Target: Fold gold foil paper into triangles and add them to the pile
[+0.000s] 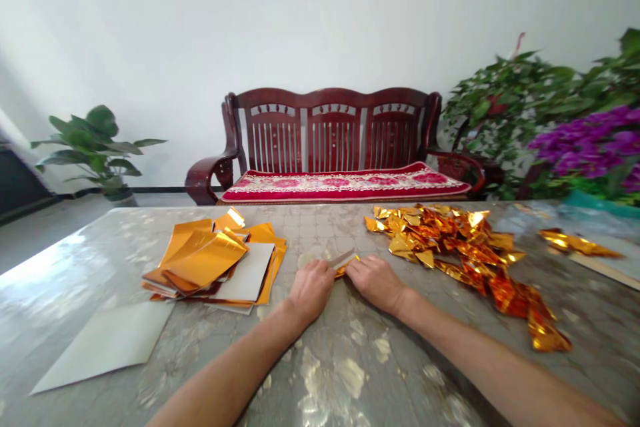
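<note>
Both hands meet low over the middle of the table, with a small folded piece of gold foil paper [341, 271] between them. My left hand [313, 287] is closed on its left end, and a pale edge of the paper sticks up beside the fingers. My right hand [376, 282] is closed on its right end. Left of my hands lies a loose stack of gold foil sheets [205, 260], some with the pale side up. To the right spreads a heap of folded gold foil pieces [450, 237]. The fingertips are partly hidden.
A pale sheet [107, 340] lies at the left on the patterned table [330, 373]. At the right are clear plastic [525, 219], another foil piece [583, 244] and a flat board [613, 267]. Beyond the table stand a wooden bench [333, 127], plants and purple flowers [590, 143].
</note>
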Available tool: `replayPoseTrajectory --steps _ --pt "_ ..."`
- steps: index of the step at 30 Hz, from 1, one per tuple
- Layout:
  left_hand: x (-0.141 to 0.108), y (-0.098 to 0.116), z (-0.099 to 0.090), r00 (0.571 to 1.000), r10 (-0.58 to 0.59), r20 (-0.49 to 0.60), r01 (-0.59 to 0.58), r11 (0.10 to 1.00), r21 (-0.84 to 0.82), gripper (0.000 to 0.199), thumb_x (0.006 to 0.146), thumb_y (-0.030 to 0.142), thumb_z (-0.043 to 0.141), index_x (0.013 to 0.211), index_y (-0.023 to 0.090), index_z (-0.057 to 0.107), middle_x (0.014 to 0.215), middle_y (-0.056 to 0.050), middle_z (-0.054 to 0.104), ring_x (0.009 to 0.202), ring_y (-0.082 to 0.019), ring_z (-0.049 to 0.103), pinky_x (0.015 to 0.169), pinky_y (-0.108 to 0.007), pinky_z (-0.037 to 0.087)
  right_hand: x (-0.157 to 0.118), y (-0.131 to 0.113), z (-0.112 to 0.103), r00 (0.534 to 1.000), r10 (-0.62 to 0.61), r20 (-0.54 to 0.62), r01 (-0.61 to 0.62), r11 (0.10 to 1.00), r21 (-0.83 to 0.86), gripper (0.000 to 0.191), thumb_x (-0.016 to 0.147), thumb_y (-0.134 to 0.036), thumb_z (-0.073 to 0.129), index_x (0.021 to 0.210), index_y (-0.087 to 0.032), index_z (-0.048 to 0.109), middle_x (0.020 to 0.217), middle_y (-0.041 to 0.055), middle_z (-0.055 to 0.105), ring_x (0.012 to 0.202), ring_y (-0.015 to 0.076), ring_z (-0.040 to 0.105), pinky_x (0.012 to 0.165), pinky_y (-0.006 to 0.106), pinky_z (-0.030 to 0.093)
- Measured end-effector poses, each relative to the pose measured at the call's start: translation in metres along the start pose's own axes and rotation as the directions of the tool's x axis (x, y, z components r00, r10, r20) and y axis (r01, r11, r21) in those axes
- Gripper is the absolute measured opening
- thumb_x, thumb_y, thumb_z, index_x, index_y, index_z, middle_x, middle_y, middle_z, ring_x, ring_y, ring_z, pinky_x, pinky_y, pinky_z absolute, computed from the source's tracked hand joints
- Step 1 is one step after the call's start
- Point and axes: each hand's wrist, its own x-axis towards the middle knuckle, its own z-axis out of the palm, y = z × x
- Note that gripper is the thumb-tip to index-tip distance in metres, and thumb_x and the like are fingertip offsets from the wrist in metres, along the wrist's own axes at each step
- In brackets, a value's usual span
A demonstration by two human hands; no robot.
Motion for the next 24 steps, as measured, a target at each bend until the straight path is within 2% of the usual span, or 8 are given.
replayPoseTrajectory --steps 3,6,11,16,20,24 --pt "0.0 0.007 0.002 0.999 -0.006 -0.038 0.006 1.0 0.003 0.028 0.098 0.018 0.04 0.093 0.018 0.068 0.094 -0.007 0.066 0.09 -0.021 0.062 0.081 -0.032 0.048 -0.004 -0.012 -0.006 0.992 0.123 -0.031 -0.119 0.989 0.091 0.014 0.092 -0.013 0.049 0.091 -0.018 0.063 0.091 0.0068 0.067 0.086 0.0199 0.058 0.075 0.031 0.037" --pt "-0.002 0.01 0.004 0.999 -0.018 -0.036 0.017 0.999 -0.033 0.028 0.099 0.023 0.042 0.091 0.02 0.069 0.09 -0.006 0.066 0.087 -0.021 0.062 0.079 -0.031 0.048 -0.007 -0.022 -0.006 0.978 0.201 -0.062 -0.189 0.968 0.167 0.013 0.094 -0.018 0.05 0.09 -0.019 0.063 0.094 0.0059 0.066 0.092 0.0208 0.056 0.077 0.031 0.039" --pt "-0.01 -0.001 0.003 0.996 -0.056 -0.069 0.039 0.974 -0.224 0.024 0.095 0.021 0.048 0.099 0.026 0.071 0.095 -0.002 0.066 0.094 -0.018 0.061 0.084 -0.027 0.047 -0.009 -0.022 0.003 0.961 0.264 -0.089 -0.233 0.936 0.264 0.023 0.098 -0.022 0.047 0.087 -0.02 0.067 0.089 0.0051 0.065 0.09 0.0195 0.057 0.077 0.03 0.042" --pt "-0.011 -0.013 0.004 0.99 -0.134 -0.048 0.103 0.907 -0.408 0.034 0.09 0.011 0.047 0.106 0.028 0.072 0.103 -0.002 0.066 0.1 -0.016 0.061 0.089 -0.025 0.047 -0.008 -0.018 0.002 0.944 0.323 -0.064 -0.282 0.894 0.348 0.025 0.098 -0.023 0.047 0.095 -0.025 0.072 0.091 0.0031 0.067 0.092 0.0184 0.059 0.079 0.029 0.043" --pt "-0.006 -0.015 0.007 0.993 -0.107 -0.047 0.075 0.894 -0.442 0.035 0.088 0.009 0.05 0.106 0.029 0.073 0.101 0.0 0.068 0.1 -0.015 0.061 0.091 -0.025 0.047 -0.008 -0.016 -0.001 0.934 0.355 -0.032 -0.32 0.876 0.361 0.024 0.098 -0.024 0.049 0.096 -0.027 0.073 0.09 0.0021 0.068 0.092 0.0183 0.061 0.077 0.028 0.044" --pt "-0.003 -0.016 0.009 0.993 -0.111 -0.038 0.084 0.897 -0.434 0.024 0.089 0.015 0.055 0.099 0.026 0.074 0.096 0.0 0.069 0.098 -0.015 0.062 0.09 -0.025 0.047 -0.009 -0.015 0.001 0.93 0.365 -0.048 -0.326 0.877 0.354 0.026 0.098 -0.021 0.045 0.101 -0.026 0.071 0.095 0.0026 0.07 0.094 0.0182 0.062 0.08 0.028 0.044"
